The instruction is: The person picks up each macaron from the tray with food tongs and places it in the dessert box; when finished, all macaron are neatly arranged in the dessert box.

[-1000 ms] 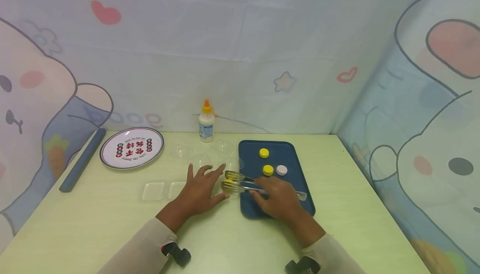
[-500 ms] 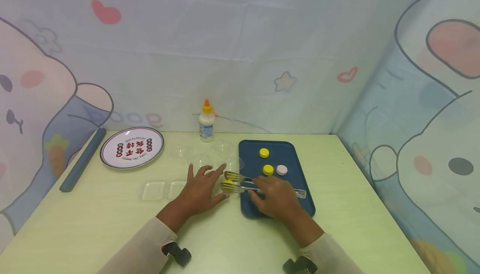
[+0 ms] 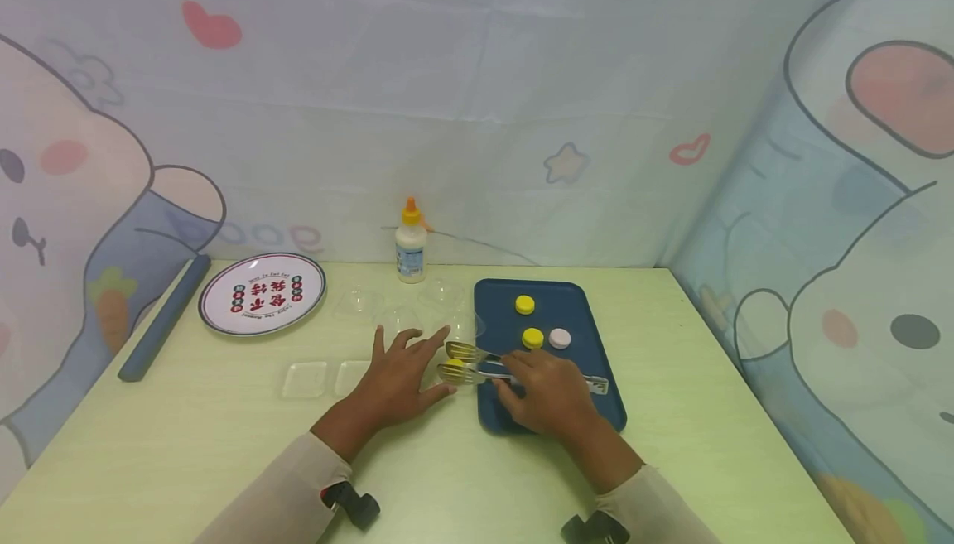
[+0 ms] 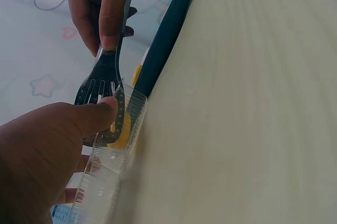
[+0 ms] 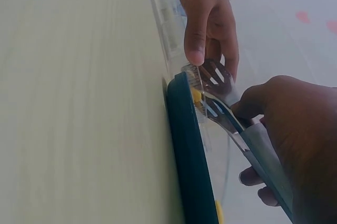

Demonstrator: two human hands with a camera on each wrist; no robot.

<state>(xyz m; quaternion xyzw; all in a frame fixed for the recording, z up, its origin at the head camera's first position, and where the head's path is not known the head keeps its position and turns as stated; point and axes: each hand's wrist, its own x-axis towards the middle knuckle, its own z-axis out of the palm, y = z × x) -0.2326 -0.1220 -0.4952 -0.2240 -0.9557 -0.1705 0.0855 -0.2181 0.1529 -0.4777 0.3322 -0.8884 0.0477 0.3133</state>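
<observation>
My right hand [image 3: 551, 391] holds metal serving tongs [image 3: 492, 373] over the left edge of a dark blue tray [image 3: 495, 420]. Between the slotted tong ends lies a yellow macaron [image 3: 454, 364], inside the right end of a clear plastic box [image 4: 97, 197]. My left hand [image 3: 398, 382] spans that box, its thumb on the near rim and its fingers spread on the far side. Part of the box is hidden under the hand; two of its compartments show to the left. On the tray sit a yellow macaron [image 3: 525, 305], a second yellow macaron [image 3: 532, 338] and a pale pink macaron [image 3: 560, 339].
Several clear plastic pieces [image 3: 359, 301] lie behind my left hand. A white bottle [image 3: 411, 254] with an orange tip stands at the back. To the left are an oval plate [image 3: 262, 294] and a blue-grey roll [image 3: 166, 319]. A printed cloth hangs behind the table.
My right hand and the tongs have shifted very slightly to the left, with the tong ends still around the yellow macaron. My left hand keeps its place.
</observation>
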